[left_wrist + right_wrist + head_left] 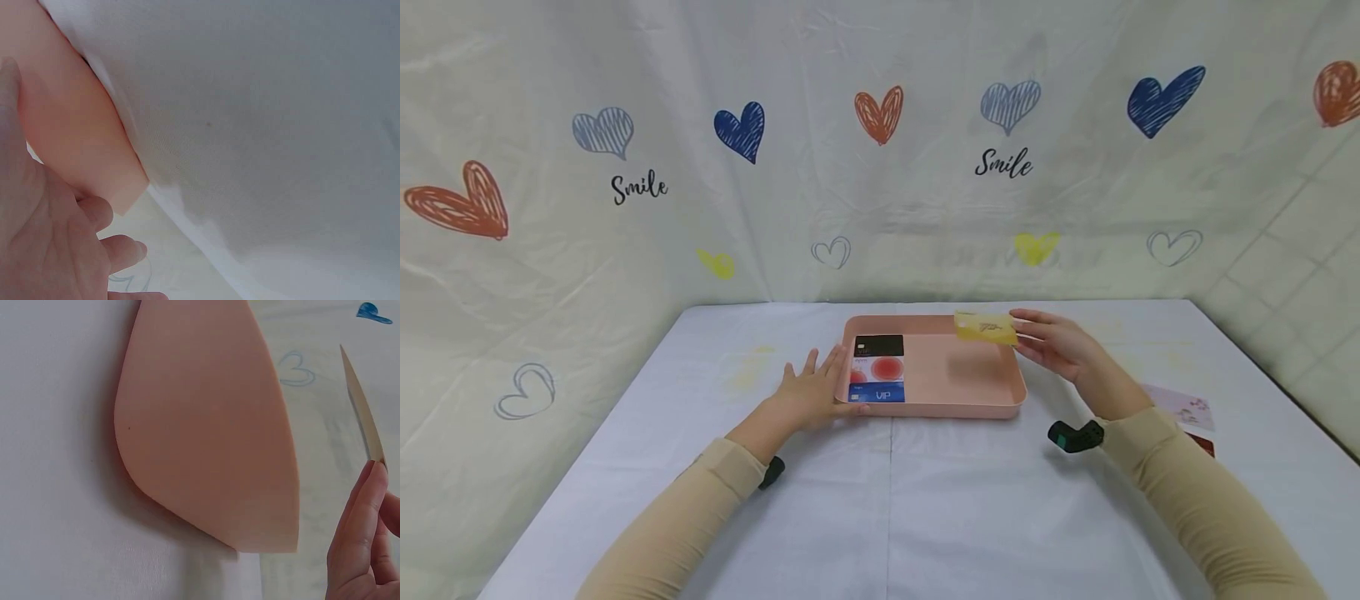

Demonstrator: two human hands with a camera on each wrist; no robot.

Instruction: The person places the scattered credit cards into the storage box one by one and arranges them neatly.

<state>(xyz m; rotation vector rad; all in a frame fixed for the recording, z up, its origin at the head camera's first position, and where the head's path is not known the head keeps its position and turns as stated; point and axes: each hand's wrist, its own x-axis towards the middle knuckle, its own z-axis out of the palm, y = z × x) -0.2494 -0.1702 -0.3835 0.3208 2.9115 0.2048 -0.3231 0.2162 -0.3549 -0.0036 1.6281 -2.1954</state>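
Observation:
A pink tray [966,410] stands on the table. My left hand [807,394] rests against its left end, fingers spread and fairly straight, with the thumb along the front left corner; in the left wrist view this hand [50,231] lies against the tray's outer wall [81,119]. Inside the tray, at the left, are a black card [891,344], a white card with red circles [887,368] and a blue VIP card [891,392], overlapping in a column. My right hand [1060,346] pinches a yellow card [985,327] by its right end, above the tray's back right part.
To the right, a pale pink flowered card [1183,407] and a dark red card [1204,444] lie on the white table [820,533], partly hidden by my right sleeve. A white curtain [820,50] printed with hearts hangs behind the table.

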